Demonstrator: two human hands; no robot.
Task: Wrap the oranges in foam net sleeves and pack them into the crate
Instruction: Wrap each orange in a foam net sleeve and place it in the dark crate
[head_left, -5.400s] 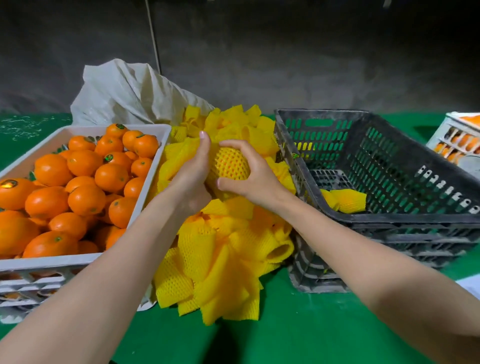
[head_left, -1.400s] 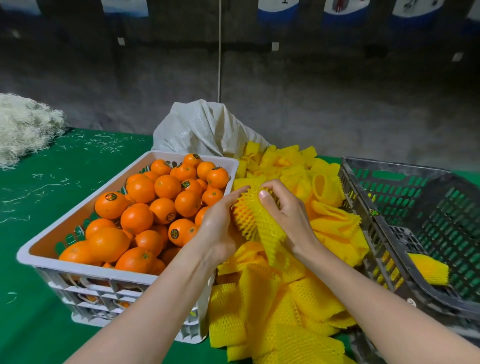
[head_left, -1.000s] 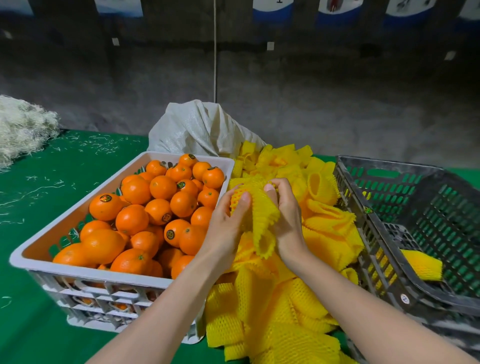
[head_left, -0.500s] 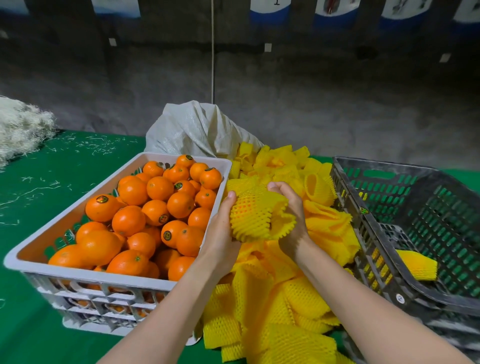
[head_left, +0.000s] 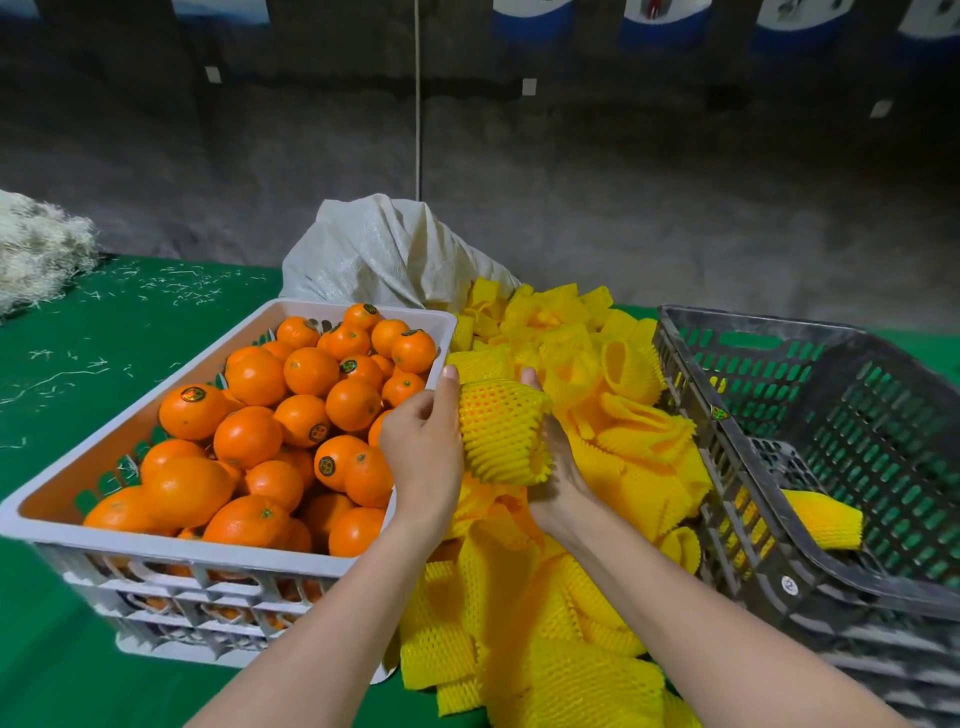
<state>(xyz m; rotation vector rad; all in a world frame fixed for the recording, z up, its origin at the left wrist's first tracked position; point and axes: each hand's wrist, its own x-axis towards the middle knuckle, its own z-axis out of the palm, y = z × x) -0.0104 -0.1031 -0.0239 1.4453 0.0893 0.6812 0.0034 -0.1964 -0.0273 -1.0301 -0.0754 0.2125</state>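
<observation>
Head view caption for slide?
Left hand and right hand hold a sleeved orange over sleeve pile, between white crate and dark crate.

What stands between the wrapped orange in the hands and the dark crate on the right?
Nothing blocks it. Loose sleeves lie heaped under the wrapped orange; the crate's near wall rises on the way, so it likely goes over the rim.
</observation>
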